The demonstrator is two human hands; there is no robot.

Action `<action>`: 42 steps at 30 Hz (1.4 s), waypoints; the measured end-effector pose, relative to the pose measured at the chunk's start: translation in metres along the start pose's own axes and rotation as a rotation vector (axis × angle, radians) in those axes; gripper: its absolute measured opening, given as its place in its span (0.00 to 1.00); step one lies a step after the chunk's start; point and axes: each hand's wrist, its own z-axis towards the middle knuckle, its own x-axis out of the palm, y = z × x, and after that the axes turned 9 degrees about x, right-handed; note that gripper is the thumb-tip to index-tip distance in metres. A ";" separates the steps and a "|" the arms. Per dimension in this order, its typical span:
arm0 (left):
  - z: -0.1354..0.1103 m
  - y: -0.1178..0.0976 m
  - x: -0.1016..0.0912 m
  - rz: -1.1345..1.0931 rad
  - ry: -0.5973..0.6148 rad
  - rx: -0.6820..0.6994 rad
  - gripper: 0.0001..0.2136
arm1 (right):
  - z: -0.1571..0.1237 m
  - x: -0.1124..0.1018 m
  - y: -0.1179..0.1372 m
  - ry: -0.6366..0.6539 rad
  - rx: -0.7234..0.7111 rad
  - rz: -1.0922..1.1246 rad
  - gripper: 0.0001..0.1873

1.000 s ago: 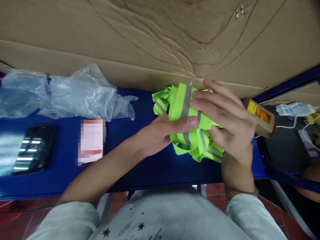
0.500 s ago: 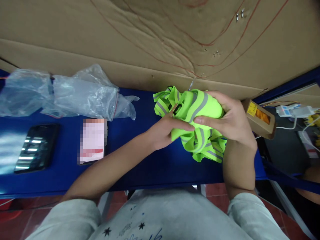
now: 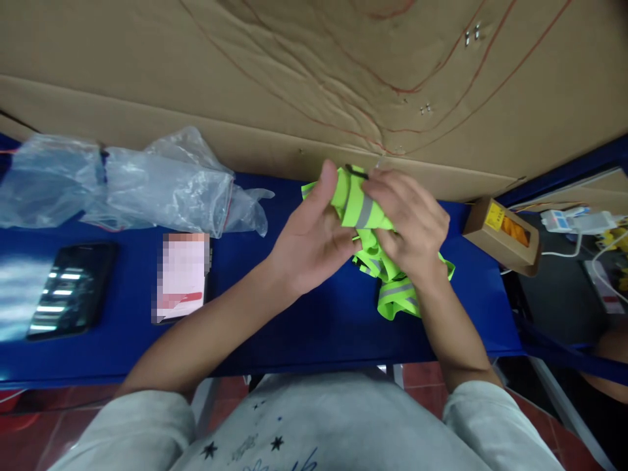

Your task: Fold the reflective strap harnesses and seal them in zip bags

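Yellow-green reflective straps (image 3: 363,208) with a grey stripe are bunched between my hands above the blue table. My right hand (image 3: 412,219) is closed over the upper part of the bundle, beside a black piece that looks like a buckle. My left hand (image 3: 314,239) is at the bundle's left side, palm turned toward it and thumb raised apart from the fingers. Its fingertips are close to the fabric, some of them partly hidden. Loose loops of the same strap (image 3: 400,297) hang or lie below my right hand.
Clear plastic bags (image 3: 169,186) lie along the back left of the blue table (image 3: 294,333). A black phone (image 3: 73,288) and a flat item with a blurred face (image 3: 181,278) are at the left. A small cardboard box (image 3: 500,235) stands right; a cardboard wall (image 3: 275,78) rises behind.
My left thumb has lifted off the strap bundle and the palm has turned to face it. My right hand has turned over the top and gathered the bundle, which looks smaller.
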 end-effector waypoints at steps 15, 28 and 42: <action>0.002 0.002 -0.010 0.372 0.193 0.486 0.27 | 0.010 -0.004 -0.002 0.176 0.635 0.683 0.49; -0.021 -0.051 -0.049 0.953 0.271 0.393 0.34 | -0.026 0.000 0.015 -0.120 0.695 0.867 0.33; -0.090 -0.042 -0.072 1.844 -0.441 0.254 0.11 | -0.082 0.009 -0.003 0.040 0.803 1.023 0.37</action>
